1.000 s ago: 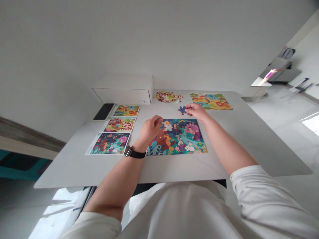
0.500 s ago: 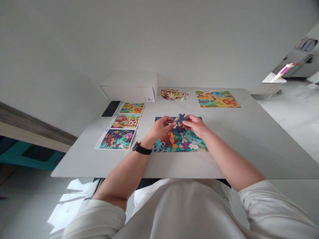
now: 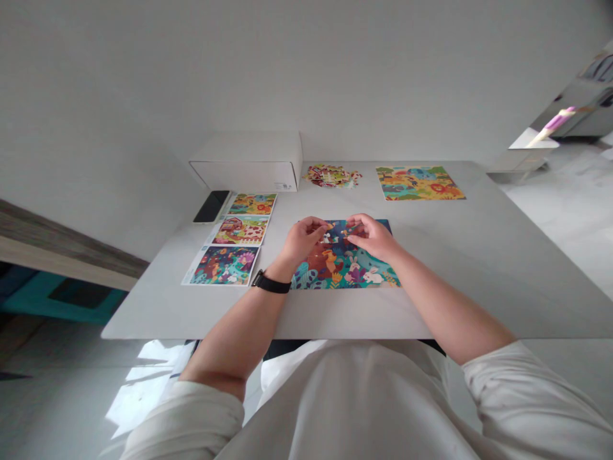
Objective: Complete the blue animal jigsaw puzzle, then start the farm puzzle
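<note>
Our left hand (image 3: pixel 301 241) and right hand (image 3: pixel 371 237) curl over the mostly assembled jigsaw puzzle (image 3: pixel 354 275), grip unclear; loose pieces (image 3: pixel 331 176) remain heaped beyond them.

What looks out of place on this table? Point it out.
The puzzle looks unfinished: pale spots, probably gaps, show near its top edge, between the left hand and right hand. A heap of loose pieces lies apart from it, beside the white box.

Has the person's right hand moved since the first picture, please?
Yes. Compared with the jigsaw puzzle, the right hand moved nearer the person, from beyond the puzzle's far edge to over that edge.
</note>
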### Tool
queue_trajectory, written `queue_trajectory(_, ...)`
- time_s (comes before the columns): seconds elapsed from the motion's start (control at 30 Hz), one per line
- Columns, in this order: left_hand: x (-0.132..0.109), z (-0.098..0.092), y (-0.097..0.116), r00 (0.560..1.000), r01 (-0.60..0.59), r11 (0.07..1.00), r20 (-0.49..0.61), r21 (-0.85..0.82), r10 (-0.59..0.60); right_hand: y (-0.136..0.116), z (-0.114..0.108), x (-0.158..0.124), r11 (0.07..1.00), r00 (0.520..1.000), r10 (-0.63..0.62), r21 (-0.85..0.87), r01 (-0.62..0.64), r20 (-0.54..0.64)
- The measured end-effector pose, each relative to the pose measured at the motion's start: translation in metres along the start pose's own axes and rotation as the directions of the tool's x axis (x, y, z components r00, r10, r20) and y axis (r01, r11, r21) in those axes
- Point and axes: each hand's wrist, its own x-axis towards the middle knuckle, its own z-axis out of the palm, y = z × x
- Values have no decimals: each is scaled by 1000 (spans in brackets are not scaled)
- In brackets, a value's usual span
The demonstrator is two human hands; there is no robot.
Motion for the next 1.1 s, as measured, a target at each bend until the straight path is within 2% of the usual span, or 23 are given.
queue_trajectory(0.13,-1,0,3,1000,1,1000,29,16,-2,-9,-5,-5,969,983,-186,-164,184,5)
queue_trajectory(0.3,-4,2,5,999,2,1000,54,-15,-1,-18,-4,-9,914,966,-254,-313,257,51)
queue_trajectory(0.43,-4,2,5,998,-7,1000,70,7,6,-19,-5,-8,885,954,-291,-356,299,76)
queue_trajectory(0.67,-3,-6,6,992,-128,980,22,154,126,-16,-8,-8,887,965,-257,-386,253,42)
queue_trajectory(0.9,-9,-7,14,979,-201,958,90,206,186,-15,-9,-7,891,967,-254,-390,232,-5)
queue_trajectory(1.1,-11,-4,11,968,-244,945,111,218,224,-14,-8,-7,892,969,-246,-393,223,-9)
